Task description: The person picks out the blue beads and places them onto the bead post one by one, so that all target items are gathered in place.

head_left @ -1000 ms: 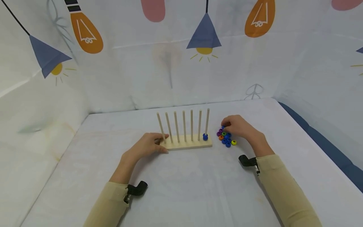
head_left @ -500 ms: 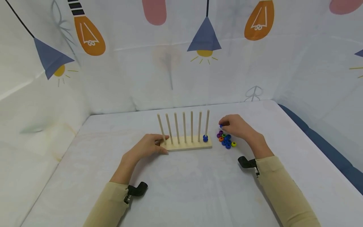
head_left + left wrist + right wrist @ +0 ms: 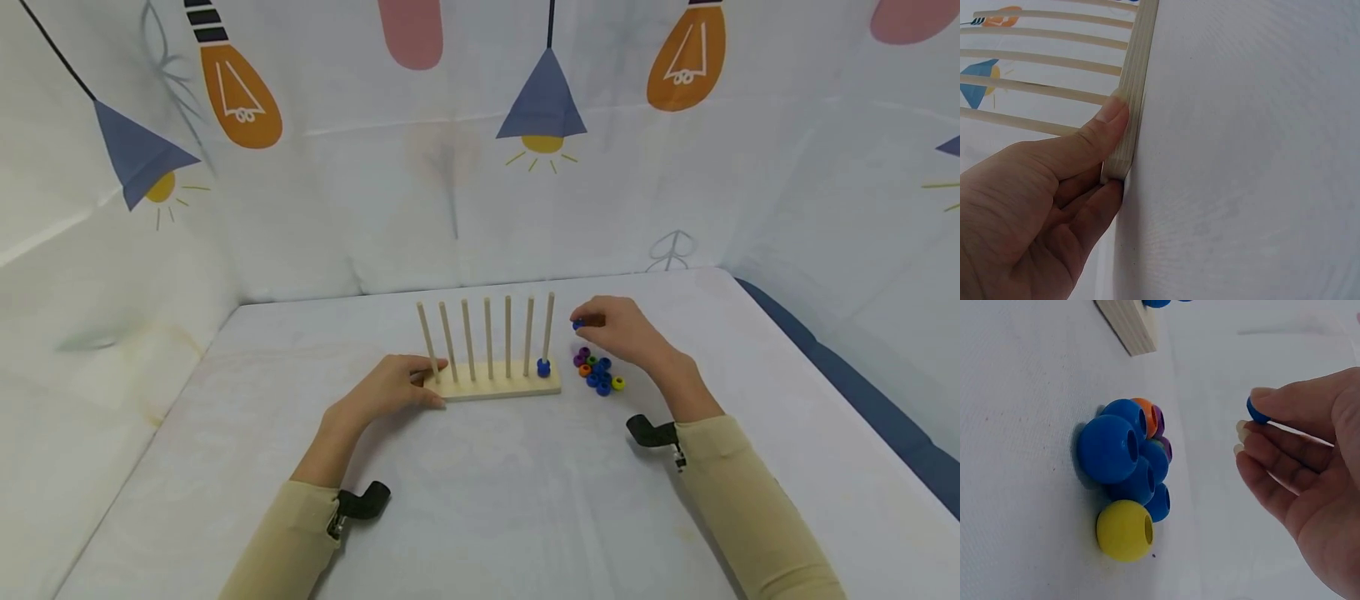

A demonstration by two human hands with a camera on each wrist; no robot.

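Observation:
A wooden peg board (image 3: 495, 385) with a row of upright pegs stands on the white table. My left hand (image 3: 386, 383) grips its left end; in the left wrist view the thumb lies along the board's edge with fingers around the end. Blue beads (image 3: 543, 368) sit low on the rightmost peg. My right hand (image 3: 618, 329) pinches a blue bead (image 3: 1256, 411) between thumb and fingers, raised above the table right of that peg. Below it lies a cluster of loose beads (image 3: 600, 375), mostly blue, with purple, orange and green ones and a yellow bead (image 3: 1125, 531).
White cloth walls printed with lamps and bulbs rise behind and beside the table (image 3: 480, 500). Dark blue fabric (image 3: 862, 383) shows past the table's right edge. A black wrist camera (image 3: 363, 500) sits on the left wrist, another camera (image 3: 651, 432) on the right.
My right hand has lifted the blue bead from the cluster and moved slightly left and up, toward the rightmost peg. My left hand keeps its grip on the board.

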